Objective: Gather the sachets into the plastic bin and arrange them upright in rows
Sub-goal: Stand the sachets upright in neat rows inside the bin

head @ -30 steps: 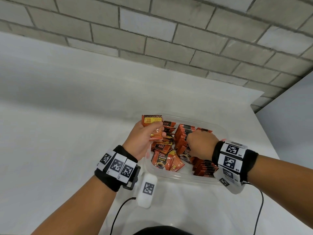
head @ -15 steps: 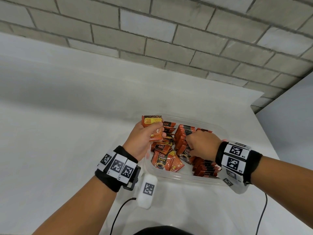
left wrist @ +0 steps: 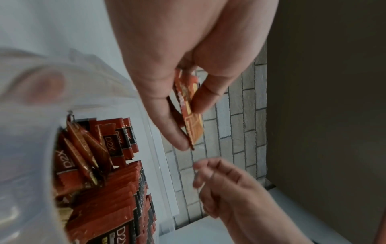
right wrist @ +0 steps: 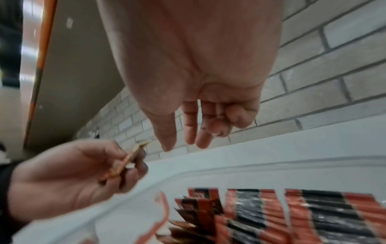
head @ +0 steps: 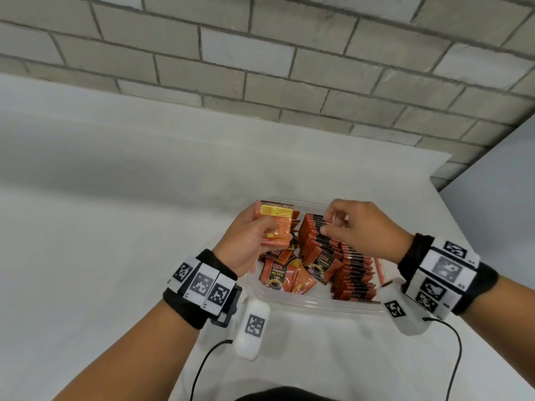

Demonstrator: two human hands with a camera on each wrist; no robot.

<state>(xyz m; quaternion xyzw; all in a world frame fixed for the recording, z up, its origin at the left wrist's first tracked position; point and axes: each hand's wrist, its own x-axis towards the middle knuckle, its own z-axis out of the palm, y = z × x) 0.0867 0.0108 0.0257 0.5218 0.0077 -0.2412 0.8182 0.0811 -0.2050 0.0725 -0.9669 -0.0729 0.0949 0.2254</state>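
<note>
Two hands work over a clear plastic bin [head: 315, 303] that stands on a white desk [head: 86, 256] below a grey brick wall [head: 289, 53]. The left hand [head: 246, 241] hangs over the bin's left edge and grips a small stack of orange sachets [head: 275, 224], thumb on the printed face toward the camera, fingers behind. The left wrist view shows that same stack [left wrist: 191, 118] pinched edge-on between thumb and fingers. The right hand [head: 362, 227] hovers above the far end of the upright rows; its fingers are loosely curled and spread, and in the right wrist view [right wrist: 194, 107] they hang relaxed and hold nothing, with a gap between the fingertips and the sachets below.

Inside the bin, the right side carries packed rows of sachets [head: 344, 270] standing on edge, their red and black tops lined up from the near wall toward the far wall. In the left part lie loose sachets [head: 285, 274] flat or tilted, some face up with the D2X black coffee print showing, some turned over, overlapping one another. They sit just beside the standing rows and under the left hand.

Both wrists wear black bands with black and white square markers, and a white camera pod with a cable hangs under each wrist.
</note>
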